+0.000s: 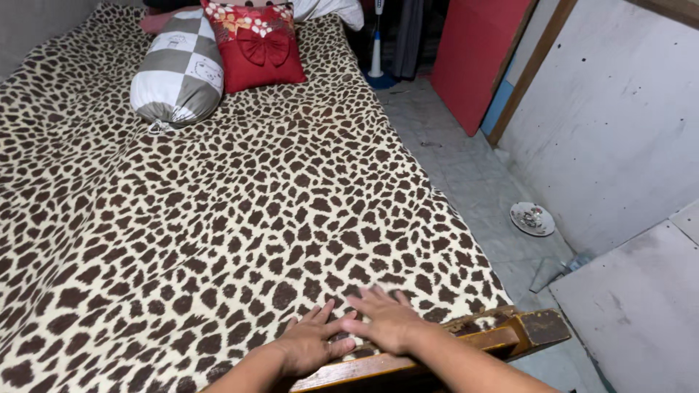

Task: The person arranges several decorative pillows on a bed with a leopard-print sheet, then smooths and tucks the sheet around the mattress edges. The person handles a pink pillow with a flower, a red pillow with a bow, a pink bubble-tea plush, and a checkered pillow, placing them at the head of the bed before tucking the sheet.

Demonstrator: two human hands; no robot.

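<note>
Both hands lie flat and empty, left hand (309,342) and right hand (386,320) side by side, fingertips overlapping, on the leopard-print sheet (218,218) at the bed's near corner. Pressing unevenly could bunch or slide it off the wooden frame (502,338). Far ahead sit a checked bolster (178,69) and red cushion (258,47); rightward, tiled floor (466,182) and a small dish (532,219).
</note>
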